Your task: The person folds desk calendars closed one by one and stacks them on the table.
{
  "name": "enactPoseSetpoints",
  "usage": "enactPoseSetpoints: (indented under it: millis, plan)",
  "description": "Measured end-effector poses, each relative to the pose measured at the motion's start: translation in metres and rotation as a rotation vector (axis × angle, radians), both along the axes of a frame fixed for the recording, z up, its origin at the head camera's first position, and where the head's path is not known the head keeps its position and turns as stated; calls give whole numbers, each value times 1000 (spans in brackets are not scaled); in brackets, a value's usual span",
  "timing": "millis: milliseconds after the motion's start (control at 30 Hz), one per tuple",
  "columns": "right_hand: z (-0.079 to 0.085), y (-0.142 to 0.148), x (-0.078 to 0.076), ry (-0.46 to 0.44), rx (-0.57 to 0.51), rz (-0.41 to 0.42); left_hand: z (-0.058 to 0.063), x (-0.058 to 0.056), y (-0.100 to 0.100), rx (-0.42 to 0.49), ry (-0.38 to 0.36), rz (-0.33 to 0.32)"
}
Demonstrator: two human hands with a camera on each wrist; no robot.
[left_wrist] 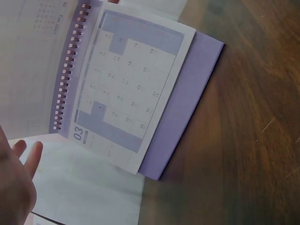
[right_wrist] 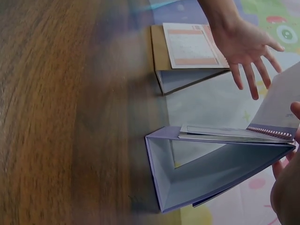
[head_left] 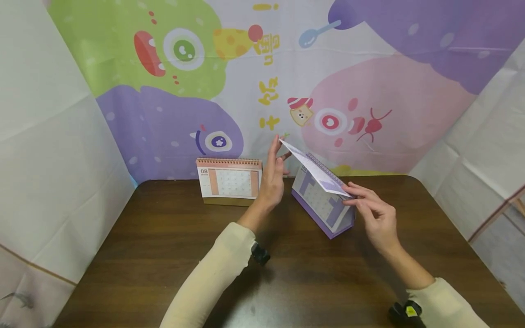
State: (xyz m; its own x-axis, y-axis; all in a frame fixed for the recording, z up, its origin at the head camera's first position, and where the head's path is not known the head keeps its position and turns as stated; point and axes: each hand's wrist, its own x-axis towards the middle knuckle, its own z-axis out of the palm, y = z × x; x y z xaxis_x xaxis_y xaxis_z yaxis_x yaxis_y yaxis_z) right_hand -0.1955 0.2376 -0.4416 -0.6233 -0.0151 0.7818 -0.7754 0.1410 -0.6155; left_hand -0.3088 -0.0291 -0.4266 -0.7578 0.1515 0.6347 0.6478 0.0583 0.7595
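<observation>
A purple desk calendar [head_left: 317,200] stands tent-like on the table, turned at an angle. One page [head_left: 311,168] is lifted away from its spiral binding [left_wrist: 65,70], and the sheet beneath reads 03 in the left wrist view. My left hand [head_left: 274,182] is beside the raised page's far end, fingers extended and spread; the right wrist view shows its palm [right_wrist: 243,42] free of any object. At the calendar's near top corner, my right hand [head_left: 379,218] pinches the edge by the binding. Exactly which layers lie between those fingers is hidden.
A second desk calendar [head_left: 234,182], orange and white on a brown stand, is upright left of the purple one, close behind my left hand. A cartoon-printed cloth [head_left: 262,105] hangs at the table's back edge. Dark wood tabletop [head_left: 295,282] extends in front.
</observation>
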Motion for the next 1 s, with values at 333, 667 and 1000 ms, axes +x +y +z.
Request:
enactPoseSetpoints:
  millis: [333,667,1000]
  plan:
    - [0,2,-3,28,36,-31,-32,-19,-2,65,60,261]
    - [-2,4,-5,76,90,-85,-64,-42,-3,-19,3,537]
    - [-4,5,-6,95,136,-129,-61,-23,1,-139,-364,466]
